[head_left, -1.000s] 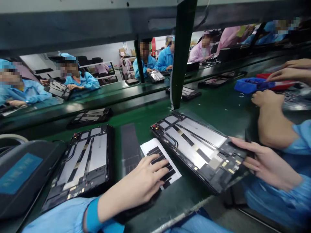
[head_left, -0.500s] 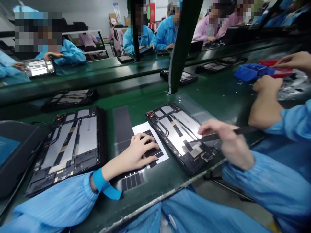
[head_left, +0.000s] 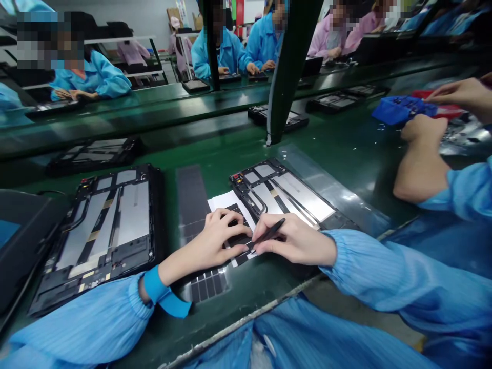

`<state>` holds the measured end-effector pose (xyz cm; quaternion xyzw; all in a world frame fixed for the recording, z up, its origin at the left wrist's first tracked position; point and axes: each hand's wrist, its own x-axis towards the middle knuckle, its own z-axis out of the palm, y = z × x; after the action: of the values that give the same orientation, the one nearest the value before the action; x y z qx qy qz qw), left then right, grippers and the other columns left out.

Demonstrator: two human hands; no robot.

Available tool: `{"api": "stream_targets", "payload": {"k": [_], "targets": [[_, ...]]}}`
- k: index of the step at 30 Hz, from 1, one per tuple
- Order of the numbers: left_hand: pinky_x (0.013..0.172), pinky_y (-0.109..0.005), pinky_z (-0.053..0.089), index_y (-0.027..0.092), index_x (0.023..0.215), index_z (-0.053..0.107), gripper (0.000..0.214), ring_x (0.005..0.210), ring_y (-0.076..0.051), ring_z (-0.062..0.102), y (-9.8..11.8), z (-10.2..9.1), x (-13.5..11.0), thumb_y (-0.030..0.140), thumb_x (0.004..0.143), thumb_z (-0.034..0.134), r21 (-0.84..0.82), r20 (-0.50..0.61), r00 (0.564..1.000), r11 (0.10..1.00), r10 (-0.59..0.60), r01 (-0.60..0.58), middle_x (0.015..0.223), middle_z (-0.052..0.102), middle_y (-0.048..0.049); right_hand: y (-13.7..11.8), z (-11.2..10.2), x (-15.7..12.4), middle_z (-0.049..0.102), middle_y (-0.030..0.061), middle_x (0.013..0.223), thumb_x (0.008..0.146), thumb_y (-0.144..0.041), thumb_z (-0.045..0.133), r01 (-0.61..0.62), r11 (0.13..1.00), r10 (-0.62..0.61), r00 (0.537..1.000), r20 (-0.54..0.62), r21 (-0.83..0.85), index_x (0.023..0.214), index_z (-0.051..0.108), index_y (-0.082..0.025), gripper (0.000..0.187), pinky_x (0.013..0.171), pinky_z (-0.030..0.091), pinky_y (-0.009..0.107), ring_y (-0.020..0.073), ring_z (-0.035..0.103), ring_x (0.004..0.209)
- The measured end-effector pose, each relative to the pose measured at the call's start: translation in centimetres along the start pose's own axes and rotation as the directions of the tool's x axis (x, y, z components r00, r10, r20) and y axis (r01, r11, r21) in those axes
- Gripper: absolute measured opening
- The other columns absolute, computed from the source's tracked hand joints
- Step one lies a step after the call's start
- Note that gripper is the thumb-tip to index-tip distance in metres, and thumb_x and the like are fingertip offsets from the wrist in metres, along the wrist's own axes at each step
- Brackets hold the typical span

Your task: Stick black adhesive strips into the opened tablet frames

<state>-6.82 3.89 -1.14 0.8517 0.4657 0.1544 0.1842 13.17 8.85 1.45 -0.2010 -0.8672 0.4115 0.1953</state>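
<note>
My left hand (head_left: 221, 238) lies with fingers spread on a white sheet (head_left: 219, 201) bearing rows of black adhesive strips (head_left: 242, 240). In my right hand (head_left: 292, 241) is a slim pair of black tweezers (head_left: 271, 231), held like a pen. Their tip is down at the sheet's strips, close beside my left thumb. Behind my right hand an opened tablet (head_left: 303, 197) lies tilted on the bench, its silver battery cells showing; the hand hides its lower part. A blue band circles my left wrist.
Another opened tablet (head_left: 111, 220) lies at left, beside a dark device (head_left: 23, 246). Dark strip sheets (head_left: 192, 195) and clear film (head_left: 326, 179) lie on the green bench (head_left: 184, 333). A post (head_left: 286, 77) rises ahead. A co-worker's hands are at a blue tray (head_left: 395, 110) on the right.
My right hand, with the tweezers, has moved left from over the right tablet down to the strip sheet. My left hand has stayed in place on the sheet.
</note>
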Motion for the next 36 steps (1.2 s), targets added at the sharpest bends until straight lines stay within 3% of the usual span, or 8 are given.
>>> {"api": "stream_targets", "payload": {"k": [7, 9, 13, 16, 20, 25, 31, 36], "targets": [[0.086, -0.042, 0.028, 0.027, 0.099, 0.055, 0.018, 0.099, -0.023, 0.036, 0.0, -0.1, 0.0, 0.033, 0.081, 0.052, 0.019, -0.012, 1.0, 1.0, 0.002, -0.001, 0.103, 0.049, -0.0036, -0.7, 0.2, 0.4, 0.055, 0.0007, 0.064, 0.077, -0.024, 0.059, -0.003, 1.0, 0.003, 0.999, -0.04, -0.001, 0.07, 0.054, -0.013, 0.014, 0.049, 0.045, 0.019, 0.0102, 0.058, 0.057], [0.086, -0.042, 0.029, 0.027, 0.1, 0.055, 0.019, 0.099, -0.023, 0.037, 0.2, -0.3, 0.0, 0.032, 0.081, 0.052, 0.033, -0.007, 1.0, 0.999, 0.007, -0.006, 0.102, 0.049, -0.0039, -0.6, -0.6, 0.3, 0.054, -0.0005, 0.061, 0.077, -0.025, 0.059, -0.039, 0.998, 0.044, 0.992, -0.114, 0.048, 0.069, 0.052, -0.014, 0.015, 0.046, 0.045, 0.019, 0.0098, 0.058, 0.051], [0.085, -0.042, 0.031, 0.025, 0.098, 0.052, 0.016, 0.096, -0.022, 0.039, 1.0, -0.3, 0.4, 0.027, 0.082, 0.05, 0.035, -0.051, 0.998, 0.999, 0.02, -0.018, 0.099, 0.051, -0.0033, 0.6, -2.3, 0.5, 0.052, -0.0014, 0.059, 0.077, -0.027, 0.059, -0.079, 0.993, 0.109, 0.883, -0.457, 0.084, 0.066, 0.046, -0.016, 0.02, 0.043, 0.047, 0.021, 0.0111, 0.059, 0.047], [0.084, -0.037, 0.035, 0.019, 0.088, 0.045, 0.007, 0.094, -0.019, 0.042, 1.6, 0.3, 1.2, 0.019, 0.081, 0.047, -0.074, -0.238, 0.971, 0.997, -0.011, -0.007, 0.096, 0.051, -0.0048, 1.8, -2.2, 0.9, 0.048, -0.0032, 0.055, 0.077, -0.026, 0.058, -0.049, 0.991, 0.111, 0.83, -0.546, 0.127, 0.064, 0.041, -0.018, 0.023, 0.034, 0.043, 0.02, 0.011, 0.056, 0.041], [0.082, -0.033, 0.038, 0.019, 0.083, 0.035, 0.014, 0.098, -0.019, 0.044, 1.6, 1.4, 2.2, 0.011, 0.078, 0.045, -0.208, -0.379, 0.925, 0.975, -0.005, -0.08, 0.106, 0.047, -0.0087, 2.5, -1.1, 1.2, 0.049, -0.0038, 0.051, 0.079, -0.024, 0.055, 0.022, 0.989, 0.059, 0.837, -0.544, 0.143, 0.062, 0.04, -0.019, 0.023, 0.035, 0.044, 0.021, 0.0108, 0.056, 0.04], [0.085, -0.034, 0.038, 0.019, 0.084, 0.034, 0.018, 0.102, -0.019, 0.043, 1.2, 1.8, 2.2, 0.008, 0.076, 0.045, -0.258, -0.376, 0.926, 0.963, -0.02, -0.083, 0.109, 0.045, -0.0097, 2.8, -0.7, 1.3, 0.052, -0.0036, 0.048, 0.08, -0.022, 0.053, 0.024, 0.991, 0.043, 0.874, -0.484, 0.131, 0.062, 0.04, -0.019, 0.022, 0.039, 0.045, 0.021, 0.0114, 0.057, 0.042], [0.083, -0.034, 0.039, 0.019, 0.084, 0.035, 0.018, 0.099, -0.018, 0.043, 1.3, 1.7, 2.1, 0.006, 0.075, 0.044, -0.285, -0.361, 0.932, 0.954, -0.02, -0.09, 0.107, 0.046, -0.0085, 2.7, -0.8, 1.3, 0.052, -0.0034, 0.049, 0.08, -0.021, 0.052, 0.013, 1.0, -0.004, 0.861, -0.508, 0.014, 0.062, 0.04, -0.018, 0.022, 0.048, 0.046, 0.022, 0.0108, 0.057, 0.049], [0.081, -0.034, 0.04, 0.019, 0.082, 0.035, 0.015, 0.096, -0.018, 0.044, 1.4, 1.5, 2.0, 0.008, 0.076, 0.043, -0.278, -0.342, 0.94, 0.953, 0.021, -0.122, 0.104, 0.049, -0.0084, 2.8, -0.5, 1.1, 0.051, 0.0005, 0.059, 0.08, -0.018, 0.049, 0.138, 0.961, -0.232, 0.875, -0.425, -0.239, 0.063, 0.042, -0.018, 0.019, 0.051, 0.042, 0.024, 0.011, 0.051, 0.055]]}}
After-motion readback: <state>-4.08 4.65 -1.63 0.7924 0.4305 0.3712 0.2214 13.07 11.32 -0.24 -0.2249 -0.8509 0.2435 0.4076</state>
